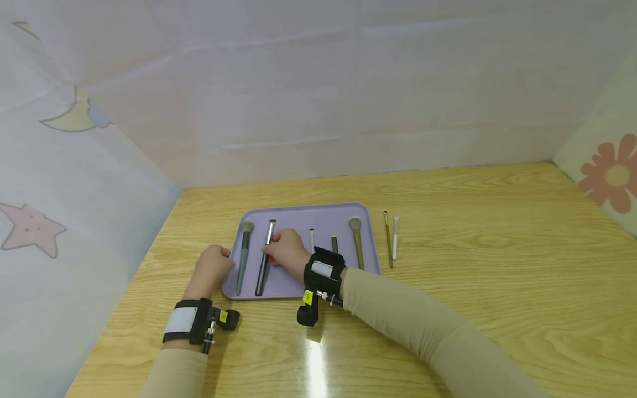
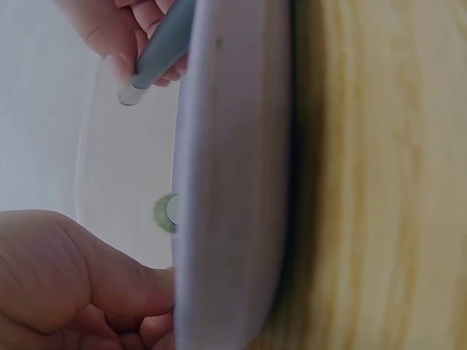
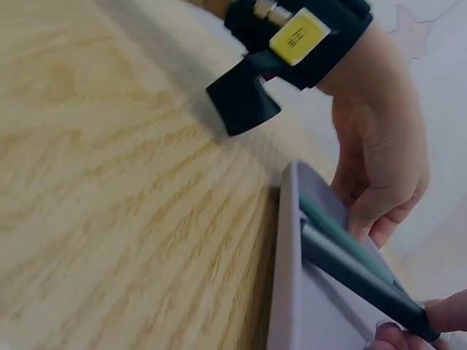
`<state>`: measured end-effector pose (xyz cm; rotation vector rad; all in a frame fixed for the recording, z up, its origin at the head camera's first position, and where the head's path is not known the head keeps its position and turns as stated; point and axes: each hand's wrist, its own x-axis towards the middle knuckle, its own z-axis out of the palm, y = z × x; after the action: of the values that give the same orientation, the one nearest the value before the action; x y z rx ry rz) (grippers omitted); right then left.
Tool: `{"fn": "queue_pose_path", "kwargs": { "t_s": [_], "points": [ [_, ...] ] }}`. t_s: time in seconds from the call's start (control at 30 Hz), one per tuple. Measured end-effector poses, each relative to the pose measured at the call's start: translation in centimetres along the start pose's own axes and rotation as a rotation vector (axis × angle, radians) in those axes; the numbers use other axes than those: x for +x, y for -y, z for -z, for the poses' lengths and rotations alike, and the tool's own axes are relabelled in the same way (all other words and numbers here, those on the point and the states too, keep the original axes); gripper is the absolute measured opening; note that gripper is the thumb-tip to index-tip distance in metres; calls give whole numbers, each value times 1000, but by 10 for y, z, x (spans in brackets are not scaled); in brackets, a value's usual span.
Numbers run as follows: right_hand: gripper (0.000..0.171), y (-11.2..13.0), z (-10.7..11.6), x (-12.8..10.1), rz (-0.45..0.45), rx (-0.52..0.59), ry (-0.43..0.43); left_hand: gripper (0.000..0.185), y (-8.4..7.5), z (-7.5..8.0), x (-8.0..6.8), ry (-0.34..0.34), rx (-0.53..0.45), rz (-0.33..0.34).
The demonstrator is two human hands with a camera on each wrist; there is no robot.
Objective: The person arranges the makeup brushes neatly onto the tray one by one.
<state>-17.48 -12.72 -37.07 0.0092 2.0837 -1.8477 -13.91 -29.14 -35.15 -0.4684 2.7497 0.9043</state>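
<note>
My right hand (image 1: 288, 249) pinches a dark-handled makeup brush (image 1: 262, 271) with a silver collar between thumb and fingers. That brush lies along the left part of a lilac tray (image 1: 308, 210); the right wrist view shows its handle (image 3: 357, 273) slanting over the tray's near rim. At the tray's left edge, my left hand (image 1: 215, 262) grips the rim with its thumb and curled fingers. Between the hands lies a green makeup brush (image 1: 243, 260), bristles toward the back. Its bristle tip also peeks above the tray wall in the left wrist view.
Farther right in the tray are an olive-handled fan-shaped brush (image 1: 357, 243), a slim white brush (image 1: 312, 237) and a short dark handle (image 1: 334, 243), partly hidden by my right wrist. Two thin brushes, one olive (image 1: 389, 243) and one white (image 1: 395, 237), lie on the wooden table (image 1: 473, 249).
</note>
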Motion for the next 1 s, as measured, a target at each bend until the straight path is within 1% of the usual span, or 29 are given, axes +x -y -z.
{"fn": "queue_pose_path", "kwargs": {
  "t_s": [0.13,0.3,0.4,0.5,0.67,0.73,0.9,1.0],
  "points": [
    [16,2,-1,1,41,-171,-3,30,0,0,0,-5,2,-7],
    [34,6,-4,2,116,-412,-6,29,0,0,0,-7,6,-9],
    [44,7,-6,2,157,-514,-19,29,0,0,0,-7,8,-10],
    [48,7,-8,2,180,-549,-26,29,0,0,-1,-4,7,-7],
    [45,5,-11,1,201,-573,-50,30,0,0,-1,-3,4,0],
    [44,5,-12,1,209,-599,-58,30,0,0,0,-3,1,3],
    [45,7,-12,1,214,-649,-52,31,1,-1,0,-3,-3,7],
    [48,7,-10,1,213,-634,-31,31,1,-1,-1,-4,0,7]
  ]
}}
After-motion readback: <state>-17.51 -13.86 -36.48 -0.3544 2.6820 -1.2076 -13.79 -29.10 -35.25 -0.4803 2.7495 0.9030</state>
